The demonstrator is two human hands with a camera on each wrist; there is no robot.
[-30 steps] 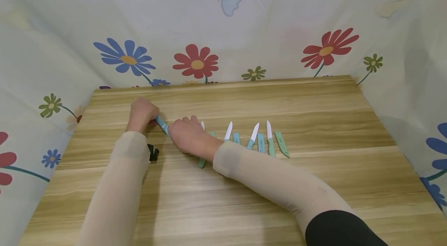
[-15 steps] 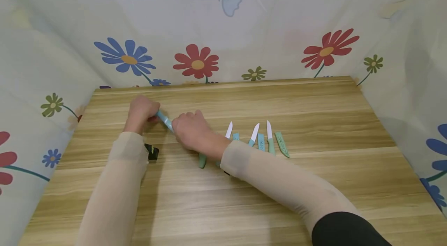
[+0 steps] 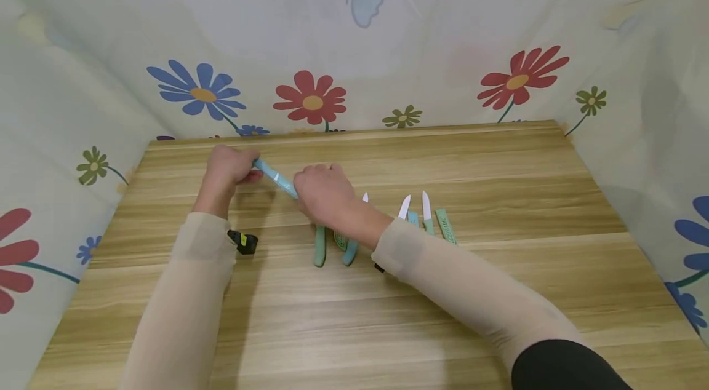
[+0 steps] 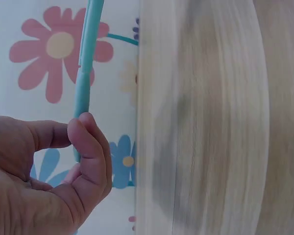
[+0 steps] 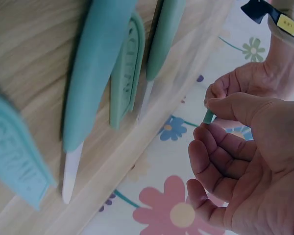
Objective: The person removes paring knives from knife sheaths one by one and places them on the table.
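A light blue knife [image 3: 268,169] in its sheath [image 3: 287,186] is held slantwise between my two hands, above the table's far left part. My left hand [image 3: 228,165] pinches the handle's end between thumb and fingers; the left wrist view shows this grip on the knife [image 4: 82,93]. My right hand [image 3: 325,193] pinches the sheath's other end, its fingers curled. A pale strip shows where handle and sheath meet. Below the right hand lie a green knife [image 3: 320,247], a green sheath [image 3: 340,240] and a blue knife [image 3: 350,253], partly hidden by hand and forearm.
Right of the forearm lie a white blade [image 3: 405,206], a blue sheath [image 3: 413,218], a green-handled knife [image 3: 427,211] and a green sheath [image 3: 445,227]. A black camera mount [image 3: 244,242] sits at the left wrist. Flower-printed sheeting [image 3: 443,21] stands round the wooden table [image 3: 498,193].
Both hands have risen and moved away with the sheathed knife, the right hand also shifting rightward. More of the knife shows between them. The right arm uncovers handles at left and covers more at right.
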